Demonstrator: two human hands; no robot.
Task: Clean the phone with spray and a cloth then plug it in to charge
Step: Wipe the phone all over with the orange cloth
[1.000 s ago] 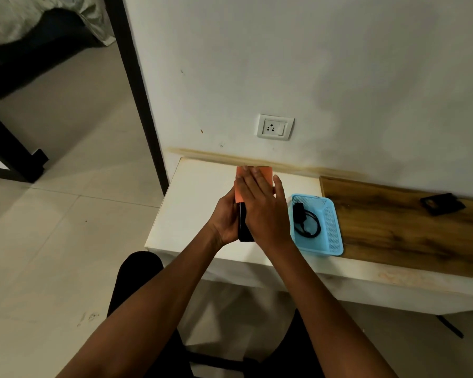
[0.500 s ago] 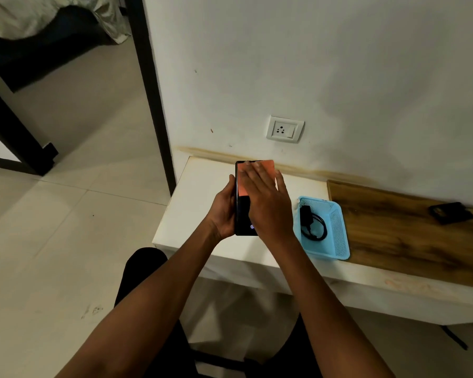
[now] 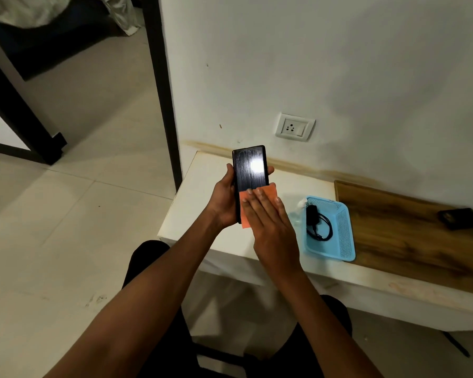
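The phone (image 3: 249,170) is gripped upright in the left hand (image 3: 224,203), thumb and fingers curled round its edges, above the white counter (image 3: 191,214). An orange cloth (image 3: 257,203) is pressed flat against its lower screen by the right hand (image 3: 271,222), fingers straight and together. A charger (image 3: 316,222) lies coiled in the blue basket (image 3: 344,236) nearby.

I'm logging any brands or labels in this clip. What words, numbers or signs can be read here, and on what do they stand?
None can be read.
Phone: dark screen, only glare and wipe streaks.
Orange cloth: plain.
Wall socket: no marking visible.
Charger in the blue basket: any print is too small to tell.
Dark object on the wooden board: too blurred to tell.
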